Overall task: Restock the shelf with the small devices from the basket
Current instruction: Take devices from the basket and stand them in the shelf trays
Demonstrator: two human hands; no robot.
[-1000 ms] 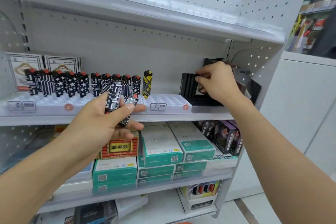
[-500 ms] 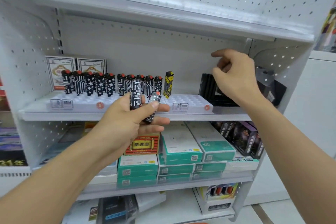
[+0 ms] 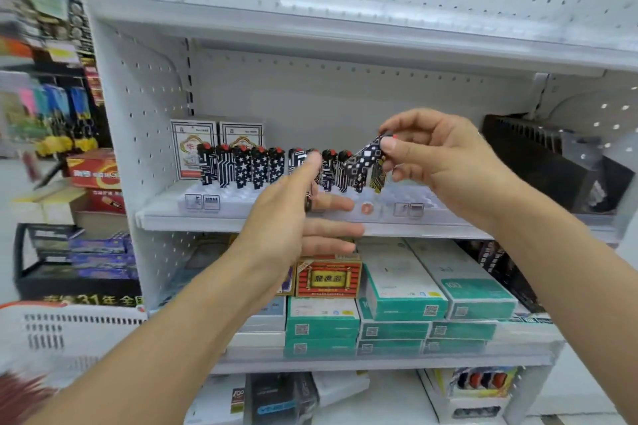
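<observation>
Right hand (image 3: 445, 162) pinches a checkered lighter (image 3: 366, 162) just above the white tray (image 3: 431, 200) whose right slots sit empty, left hand (image 3: 293, 217) holds another, partly hidden, and the basket (image 3: 69, 331) waits at eight o'clock, so restocking looks midway.

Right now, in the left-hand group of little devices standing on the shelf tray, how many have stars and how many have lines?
Star-patterned devices: 3
Line-patterned devices: 2
Total: 5
</observation>
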